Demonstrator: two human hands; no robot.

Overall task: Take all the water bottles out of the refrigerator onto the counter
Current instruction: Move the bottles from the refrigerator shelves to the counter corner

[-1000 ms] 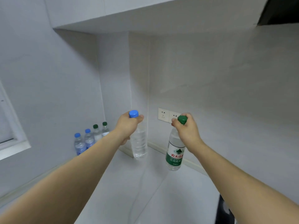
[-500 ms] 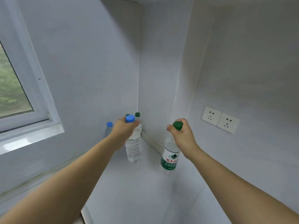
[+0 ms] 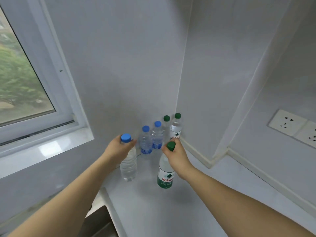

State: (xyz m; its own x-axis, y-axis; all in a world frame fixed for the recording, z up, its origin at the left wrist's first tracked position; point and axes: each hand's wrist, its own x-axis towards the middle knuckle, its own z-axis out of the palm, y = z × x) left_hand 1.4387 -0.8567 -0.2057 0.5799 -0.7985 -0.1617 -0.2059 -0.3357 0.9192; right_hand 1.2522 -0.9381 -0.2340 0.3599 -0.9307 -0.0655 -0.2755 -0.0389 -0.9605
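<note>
Left hand point(image 3: 118, 148) grips the neck of a clear blue-capped bottle point(image 3: 128, 165), fingers curled just under the cap, and right hand point(image 3: 176, 155) wraps the neck of a green-capped bottle point(image 3: 165, 175) with a green and white label, both bottles upright over the white counter point(image 3: 171, 211), whether touching it I cannot tell. Just behind them, in the wall corner, four more bottles stand in a row: two blue-capped point(image 3: 145, 141) point(image 3: 157, 135), two green-capped point(image 3: 166, 129) point(image 3: 176, 128). Window point(image 3: 20, 82) at left, wall sockets point(image 3: 294, 127) at right.
</note>
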